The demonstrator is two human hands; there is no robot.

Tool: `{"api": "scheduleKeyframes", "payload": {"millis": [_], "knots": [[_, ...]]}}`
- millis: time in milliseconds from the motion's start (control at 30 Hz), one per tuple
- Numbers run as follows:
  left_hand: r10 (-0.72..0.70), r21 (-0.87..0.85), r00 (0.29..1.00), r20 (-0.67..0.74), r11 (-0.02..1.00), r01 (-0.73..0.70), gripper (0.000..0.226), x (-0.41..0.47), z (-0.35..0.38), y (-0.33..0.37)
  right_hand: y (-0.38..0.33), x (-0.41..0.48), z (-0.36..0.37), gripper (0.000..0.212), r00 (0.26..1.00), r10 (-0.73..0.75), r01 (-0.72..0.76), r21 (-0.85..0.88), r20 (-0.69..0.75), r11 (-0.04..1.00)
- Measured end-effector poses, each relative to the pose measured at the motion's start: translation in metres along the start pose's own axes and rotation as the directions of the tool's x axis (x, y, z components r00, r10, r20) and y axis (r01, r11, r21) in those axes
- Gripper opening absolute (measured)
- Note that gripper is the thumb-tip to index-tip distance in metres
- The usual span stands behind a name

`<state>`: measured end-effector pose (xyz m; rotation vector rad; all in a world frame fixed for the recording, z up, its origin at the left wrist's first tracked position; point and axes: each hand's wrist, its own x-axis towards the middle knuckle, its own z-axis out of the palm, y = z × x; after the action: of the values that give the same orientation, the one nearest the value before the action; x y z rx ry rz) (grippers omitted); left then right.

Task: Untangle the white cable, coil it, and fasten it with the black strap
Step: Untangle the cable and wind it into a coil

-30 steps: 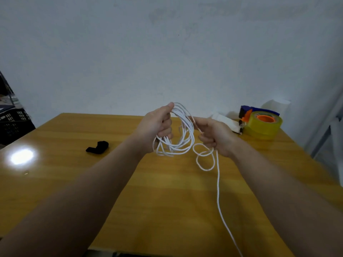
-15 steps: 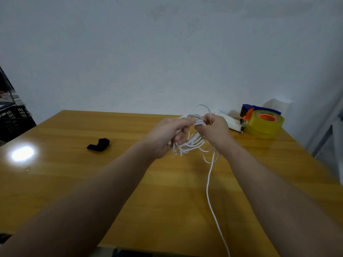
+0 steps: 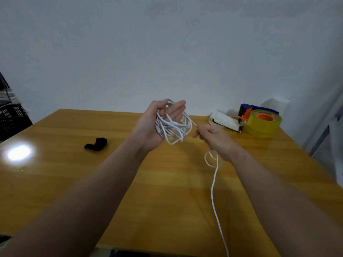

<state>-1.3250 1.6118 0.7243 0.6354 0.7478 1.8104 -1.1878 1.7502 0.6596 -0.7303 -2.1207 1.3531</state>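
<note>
The left hand [image 3: 157, 123] is raised above the tabletop [image 3: 167, 182], palm turned up and fingers loosely spread, with several loops of the white cable [image 3: 174, 127] draped across the palm and between the fingers. A small plug end shows at the lower edge of the bundle, near the heel of the palm. The right hand [image 3: 213, 140], just beside and slightly lower, is closed, pinching one strand that runs taut from the coil. Below this hand the cable forms a small loop, then trails down across the tabletop to its near edge. The black strap [image 3: 96, 144] lies unfastened on the tabletop, well apart to the left. At the far right corner sit a tape dispenser [image 3: 259, 120] and a white notepad [image 3: 224, 121].
</note>
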Motion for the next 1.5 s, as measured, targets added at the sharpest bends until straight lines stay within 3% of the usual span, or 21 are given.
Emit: {"api": "scheduleKeyframes", "payload": {"millis": [100, 200, 233, 300, 333, 400, 467, 600, 733, 800, 867, 1000, 1100, 1200, 1300, 1433, 1500], "knots": [[0.036, 0.021, 0.999, -0.037, 0.999, -0.035, 0.054, -0.001, -0.004, 0.007, 0.015, -0.001, -0.01, 0.035, 0.996, 0.011, -0.016, -0.055, -0.092, 0.998], [0.015, 0.055, 1.0, -0.019, 0.998, -0.014, 0.039, 0.002, -0.003, -0.002, 0.021, 0.003, -0.012, 0.04, 0.987, -0.041, -0.011, -0.314, -0.159, 0.949], [0.003, 0.085, 1.0, -0.012, 0.996, -0.002, 0.033, 0.004, -0.001, -0.007, 0.021, 0.006, -0.008, 0.037, 0.992, -0.005, -0.055, -0.466, -0.128, 0.883], [-0.005, 0.188, 1.0, -0.026, 0.982, 0.01, 0.025, 0.012, 0.003, -0.019, 0.011, 0.006, 0.011, 0.026, 0.998, 0.061, -0.029, -0.826, 0.007, 0.563], [0.015, 0.251, 0.998, -0.053, 0.968, -0.001, 0.022, 0.016, 0.003, -0.021, 0.006, 0.003, 0.023, 0.031, 0.995, 0.042, 0.062, -0.912, 0.087, 0.406], [0.098, 0.363, 0.987, -0.126, 0.931, -0.046, 0.024, 0.025, 0.0, -0.015, -0.005, -0.009, 0.042, 0.051, 0.97, -0.026, 0.241, -0.933, 0.243, 0.269], [0.186, 0.433, 0.962, -0.199, 0.897, -0.084, 0.026, 0.031, -0.014, 0.002, -0.002, -0.021, 0.039, 0.054, 0.953, -0.073, 0.301, -0.902, 0.293, 0.31], [0.334, 0.511, 0.882, -0.332, 0.85, -0.129, 0.023, 0.033, -0.055, 0.032, 0.021, -0.032, 0.001, 0.023, 0.971, -0.083, 0.222, -0.711, 0.225, 0.667], [0.381, 0.785, 0.885, -0.268, 0.619, -0.028, 0.023, 0.034, -0.064, 0.011, 0.005, -0.024, 0.005, 0.019, 0.928, -0.325, 0.374, -0.468, 0.186, 0.801], [0.34, 0.805, 0.909, -0.243, 0.593, -0.007, 0.019, 0.032, -0.06, 0.0, -0.014, -0.02, 0.007, 0.022, 0.884, -0.44, 0.464, -0.408, 0.158, 0.786], [0.293, 0.799, 0.925, -0.242, 0.601, 0.019, 0.019, 0.031, -0.056, -0.004, -0.029, -0.016, 0.006, 0.027, 0.83, -0.529, 0.545, -0.457, 0.176, 0.703], [0.193, 0.802, 0.963, -0.189, 0.596, 0.038, 0.025, 0.03, -0.043, -0.02, -0.052, -0.006, 0.007, 0.026, 0.803, -0.567, 0.559, -0.566, 0.186, 0.606], [0.046, 0.749, 0.998, -0.038, 0.663, -0.002, 0.023, 0.027, -0.029, -0.033, -0.062, 0.0, 0.006, 0.026, 0.808, -0.573, 0.516, -0.632, 0.136, 0.578], [-0.036, 0.671, 0.996, -0.075, 0.737, 0.078, 0.033, 0.019, -0.014, -0.037, -0.07, 0.004, 0.0, 0.02, 0.846, -0.534, 0.401, -0.674, 0.012, 0.621], [-0.104, 0.512, 0.987, -0.126, 0.845, 0.155, 0.053, 0.012, -0.003, -0.038, -0.072, 0.007, -0.007, 0.031, 0.873, -0.486, 0.308, -0.736, -0.032, 0.603], [-0.161, 0.628, 0.981, -0.11, 0.754, 0.194, 0.075, 0.004, 0.006, -0.031, -0.066, 0.008, -0.015, 0.05, 0.899, -0.437, 0.242, -0.802, -0.026, 0.546], [-0.174, 0.73, 0.984, -0.049, 0.666, 0.154, 0.07, 0.001, 0.004, -0.031, -0.063, 0.009, -0.022, 0.047, 0.904, -0.426, 0.221, -0.826, -0.026, 0.519]]}}
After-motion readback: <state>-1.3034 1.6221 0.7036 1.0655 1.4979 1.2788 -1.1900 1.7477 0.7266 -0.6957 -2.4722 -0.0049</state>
